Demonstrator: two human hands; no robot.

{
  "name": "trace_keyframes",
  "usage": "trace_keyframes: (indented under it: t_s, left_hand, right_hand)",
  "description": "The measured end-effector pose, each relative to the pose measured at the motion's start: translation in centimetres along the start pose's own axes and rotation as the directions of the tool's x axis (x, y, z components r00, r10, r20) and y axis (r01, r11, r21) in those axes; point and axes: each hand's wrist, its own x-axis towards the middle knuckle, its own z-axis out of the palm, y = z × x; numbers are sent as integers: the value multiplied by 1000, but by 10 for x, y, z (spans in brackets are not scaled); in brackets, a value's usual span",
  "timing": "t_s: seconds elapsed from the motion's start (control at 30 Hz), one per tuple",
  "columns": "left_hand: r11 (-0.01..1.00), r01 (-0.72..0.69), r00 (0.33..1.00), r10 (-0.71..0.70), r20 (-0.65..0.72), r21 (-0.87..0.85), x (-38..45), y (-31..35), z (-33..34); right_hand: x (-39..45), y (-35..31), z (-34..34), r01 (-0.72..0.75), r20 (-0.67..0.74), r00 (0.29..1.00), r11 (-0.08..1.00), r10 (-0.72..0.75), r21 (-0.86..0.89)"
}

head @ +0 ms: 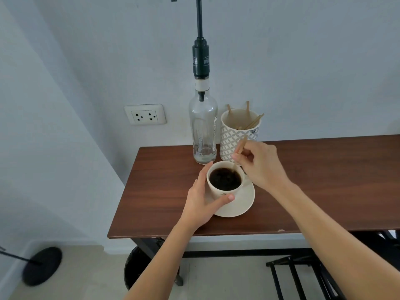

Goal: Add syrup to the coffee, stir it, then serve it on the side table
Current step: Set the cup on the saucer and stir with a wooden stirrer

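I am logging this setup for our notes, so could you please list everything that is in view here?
Table: one, dark brown wood top, black legs, against the wall.
Coffee cup: one, cream, full of dark coffee, on the saucer.
Saucer: one, cream, on the table near its left end.
Syrup bottle: one, clear glass with black pump, behind the cup.
Stirrer holder: one, white patterned, right of the bottle, several wooden sticks inside.
Stir stick: one, light wood, tip in the coffee.
Wall socket: one, white, double, left of the bottle.
Left hand: holds the cup's side.
Right hand: fingers pinch the stir stick.
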Motion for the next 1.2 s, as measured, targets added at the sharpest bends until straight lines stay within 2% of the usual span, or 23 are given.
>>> trace_keyframes:
  t_s: [0.1,0.2,0.33,0.43,0.53,0.67,0.8,0.9,1.0,1.07,1.13,1.2]
  left_hand:
    - [1000,4,1000,-4,3,16,1,0,-1]
    - [1000,16,1000,-16,12,4,0,0,-1]
    - [1000,12,1000,-11,19,-14,0,0,0]
    - [1000,6,1000,-6,6,6,-1,1,1]
    - [1000,13,1000,-13,2,16,0,1,0]
    - [1000,25,1000,-25,15,-2,0,0,0]
    - [1000,13,1000,-13,15,-5,0,-1,1]
    - [1000,15,1000,-15,4,3,0,0,1]
    - [1000,14,1000,-14,1,10,1,0,1]
    - [1000,17,1000,-17,2,9,2,-1,1]
    - [1000,17,1000,-17,8,-3,1,-2,1]
    - [1000,17,1000,-17,6,-13,1,-2,1]
  right_hand:
    - [-6,4,-13,-45,98,994,998,48,-38]
    - [-13,-7,-4,-102,170,982,989,83,109]
    - [-11,-19,15,-39,30,999,975,33,219]
    - [-4,-9,6,-23,-28,999,997,25,68]
    - [-6,1,-10,-46,50,998,997,49,-67]
    - [-14,-13,-7,-67,188,981,995,52,75]
    - [-4,-21,8,-58,58,997,986,49,158]
    - [3,-8,-4,-53,-26,998,997,54,57]
    - [-1,5,-19,-90,60,994,995,92,-39]
    - [-7,3,-19,-118,142,983,993,114,14]
    - [-9,-5,-11,-143,184,976,977,113,156]
    - [-6,-10,0,-130,126,987,967,104,221]
